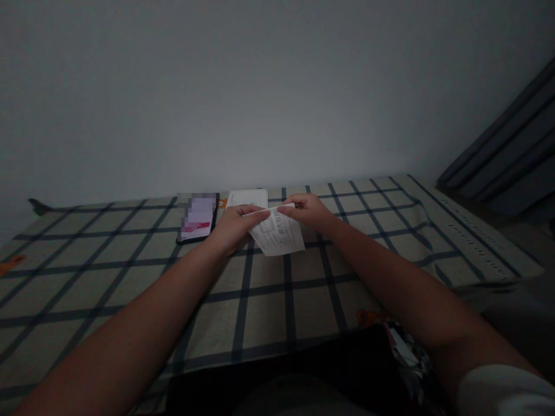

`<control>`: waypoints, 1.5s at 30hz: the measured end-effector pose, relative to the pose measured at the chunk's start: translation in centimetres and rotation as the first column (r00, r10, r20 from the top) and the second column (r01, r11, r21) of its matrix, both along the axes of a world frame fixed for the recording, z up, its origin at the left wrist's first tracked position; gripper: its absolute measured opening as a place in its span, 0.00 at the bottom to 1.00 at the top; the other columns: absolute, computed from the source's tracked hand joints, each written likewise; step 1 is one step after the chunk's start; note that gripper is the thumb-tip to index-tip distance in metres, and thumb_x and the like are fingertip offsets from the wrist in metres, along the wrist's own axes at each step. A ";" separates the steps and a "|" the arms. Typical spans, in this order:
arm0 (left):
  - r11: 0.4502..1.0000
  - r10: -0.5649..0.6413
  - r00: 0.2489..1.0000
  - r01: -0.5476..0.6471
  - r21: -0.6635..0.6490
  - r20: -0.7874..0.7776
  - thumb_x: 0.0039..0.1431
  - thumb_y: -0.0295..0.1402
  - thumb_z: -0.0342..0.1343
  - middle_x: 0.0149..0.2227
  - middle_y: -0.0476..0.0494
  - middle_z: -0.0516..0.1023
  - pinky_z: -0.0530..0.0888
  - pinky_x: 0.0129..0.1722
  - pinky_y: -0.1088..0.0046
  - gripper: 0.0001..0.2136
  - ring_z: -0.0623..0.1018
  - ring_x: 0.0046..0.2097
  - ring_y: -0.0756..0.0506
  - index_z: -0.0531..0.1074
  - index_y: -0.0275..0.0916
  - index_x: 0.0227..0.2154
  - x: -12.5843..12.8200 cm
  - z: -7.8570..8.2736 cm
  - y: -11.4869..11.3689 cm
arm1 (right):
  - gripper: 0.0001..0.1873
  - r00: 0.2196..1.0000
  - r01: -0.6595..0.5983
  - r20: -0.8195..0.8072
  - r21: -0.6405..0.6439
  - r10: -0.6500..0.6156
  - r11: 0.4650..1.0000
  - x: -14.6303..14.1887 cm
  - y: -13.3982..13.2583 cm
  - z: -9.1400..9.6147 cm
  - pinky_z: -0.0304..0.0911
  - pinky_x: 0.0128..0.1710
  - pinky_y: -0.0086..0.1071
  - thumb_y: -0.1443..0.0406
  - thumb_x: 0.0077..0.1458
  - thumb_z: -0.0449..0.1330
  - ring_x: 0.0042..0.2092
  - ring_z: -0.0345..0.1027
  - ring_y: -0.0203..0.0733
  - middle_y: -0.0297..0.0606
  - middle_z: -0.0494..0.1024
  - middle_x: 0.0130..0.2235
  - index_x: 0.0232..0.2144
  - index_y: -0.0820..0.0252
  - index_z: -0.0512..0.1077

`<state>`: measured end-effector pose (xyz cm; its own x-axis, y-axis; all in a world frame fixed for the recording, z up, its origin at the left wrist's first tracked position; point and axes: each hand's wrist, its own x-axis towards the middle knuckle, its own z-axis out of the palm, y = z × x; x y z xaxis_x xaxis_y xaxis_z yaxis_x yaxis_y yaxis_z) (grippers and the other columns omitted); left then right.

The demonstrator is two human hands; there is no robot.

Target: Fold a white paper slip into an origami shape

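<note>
Checked cloth (264, 300) lies beneath the paper (280, 237), whose upper edge left hand (234, 227) and right hand (310, 211) pinch, sensibly, since it seems light, limp and easily torn.

The left grip (236, 226) and right grip (309, 210) are close together over there, both pinching the top edge of a printed paper (281, 236). Just left of the left grip I can see a phone (200, 215), screen lit; just beyond that grip, a flat white item (248, 197). Below both grips spreads a checked cloth (264, 300); well to their right, a dark curtain (507, 133).
</note>
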<state>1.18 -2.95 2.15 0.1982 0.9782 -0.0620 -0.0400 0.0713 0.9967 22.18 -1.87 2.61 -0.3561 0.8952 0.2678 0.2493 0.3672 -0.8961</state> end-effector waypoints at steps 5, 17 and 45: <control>0.996 -0.041 0.994 0.048 0.069 -0.100 0.42 0.40 0.72 0.29 0.39 0.83 0.75 0.29 0.69 0.15 0.79 0.28 0.45 0.83 0.36 0.30 -0.2 -0.1 0.1 | 0.18 0.999 -0.038 0.013 -0.104 0.039 0.994 0.2 0.0 0.0 0.57 0.28 0.30 0.53 0.48 0.64 0.28 0.65 0.36 0.35 0.72 0.26 0.28 0.64 0.73; 0.964 -0.017 0.932 0.112 0.242 -0.363 0.48 0.44 0.66 0.28 0.40 0.83 0.73 0.29 0.70 0.15 0.78 0.28 0.45 0.82 0.35 0.31 -0.7 -0.4 0.3 | 0.15 0.990 -0.078 0.113 -0.085 0.088 0.993 0.0 0.5 -0.9 0.50 0.24 0.28 0.55 0.51 0.62 0.26 0.59 0.33 0.31 0.68 0.24 0.29 0.63 0.73; 0.958 0.031 0.912 0.090 0.274 -0.409 0.47 0.44 0.66 0.27 0.41 0.82 0.69 0.27 0.72 0.15 0.76 0.27 0.46 0.82 0.35 0.30 -1.0 -0.3 0.6 | 0.08 0.977 -0.063 0.211 0.182 0.023 0.981 2.9 2.0 -0.3 0.60 0.32 0.29 0.64 0.48 0.60 0.30 0.65 0.35 0.35 0.74 0.28 0.31 0.64 0.75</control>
<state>0.13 -2.34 1.87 0.2436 0.9608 0.1327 0.3687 -0.2183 0.9036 25.07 0.18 2.33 -0.4588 0.8187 0.3452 0.4025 0.5379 -0.7408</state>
